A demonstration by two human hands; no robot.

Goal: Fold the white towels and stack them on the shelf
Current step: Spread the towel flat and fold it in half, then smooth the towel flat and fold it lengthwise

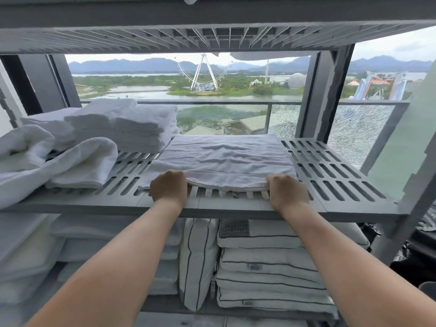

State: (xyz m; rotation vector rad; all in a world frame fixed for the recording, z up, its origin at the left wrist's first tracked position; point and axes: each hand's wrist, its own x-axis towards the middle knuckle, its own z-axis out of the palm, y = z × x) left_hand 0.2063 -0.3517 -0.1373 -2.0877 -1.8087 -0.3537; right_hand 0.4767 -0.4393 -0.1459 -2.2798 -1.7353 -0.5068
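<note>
Both hands, left hand (168, 185) and right hand (286, 190), grip the near edge of a half-folded towel (224, 159) on the shelf (330, 166); folded stack (132, 128) complete, crumpled towels (59, 161) remaining

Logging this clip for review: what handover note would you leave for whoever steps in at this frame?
Left hand: grips the near left corner of the spread white towel.
Right hand: grips its near right corner.
The towel lies flat on the slatted grey shelf.
Done: folded towel stack at the back left.
Left: fold this towel, add it to the stack, then the crumpled towels at the left.
</note>
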